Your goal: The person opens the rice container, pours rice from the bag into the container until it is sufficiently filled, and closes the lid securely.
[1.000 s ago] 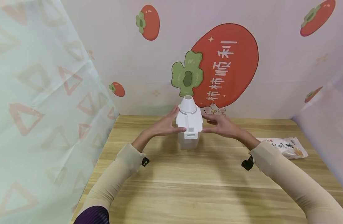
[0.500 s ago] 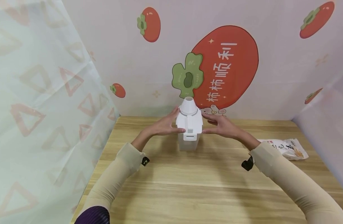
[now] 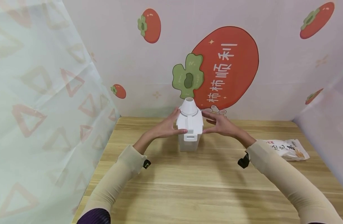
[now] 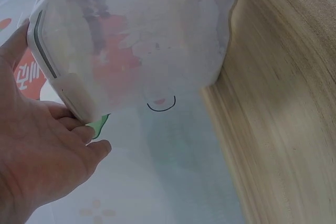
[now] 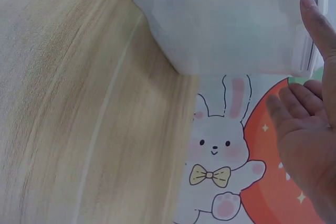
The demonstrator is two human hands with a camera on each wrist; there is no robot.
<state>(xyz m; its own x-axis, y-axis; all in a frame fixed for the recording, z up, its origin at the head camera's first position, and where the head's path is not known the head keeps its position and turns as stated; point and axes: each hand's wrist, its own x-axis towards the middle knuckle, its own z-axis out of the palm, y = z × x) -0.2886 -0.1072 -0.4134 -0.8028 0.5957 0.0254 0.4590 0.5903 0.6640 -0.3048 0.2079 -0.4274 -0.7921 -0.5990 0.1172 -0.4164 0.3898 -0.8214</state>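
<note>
Little shifted in the last second: right wrist and cuff drawn slightly inward, left thumb a touch further over the lid. White container (image 3: 189, 144) stands where it did, upright on the wood-grain tabletop (image 3: 171, 189), near the back wall.

Writing: a big red persimmon (image 3: 238, 71) on the wallpaper carries white characters, 柿柿顺利, running up at a slant. White bag (image 3: 290, 150) lies at the person's right, partly behind the right sleeve (image 3: 286, 177); it has black brush-style characters, a small red mark and an orange-brown picture. I can't read its lettering with certainty from where I stand.

Containers: translucent body under a flat white lid (image 3: 198, 123), with a cone (image 3: 189, 107) on the far part of the lid, open at its narrow top, and a slotted tab (image 3: 190, 137) hanging over the near side. Wall print shows blurred through the body. Bag opaque; contents hidden.

Hands: left hand (image 3: 166, 127) holds the container's left side at lid level, thumb over the near part of the lid, fingers by the far edge. Right hand (image 3: 223, 125) spread at the opposite side, thumb against the lid's edge, fingers bent; can't tell whether it grips.
</note>
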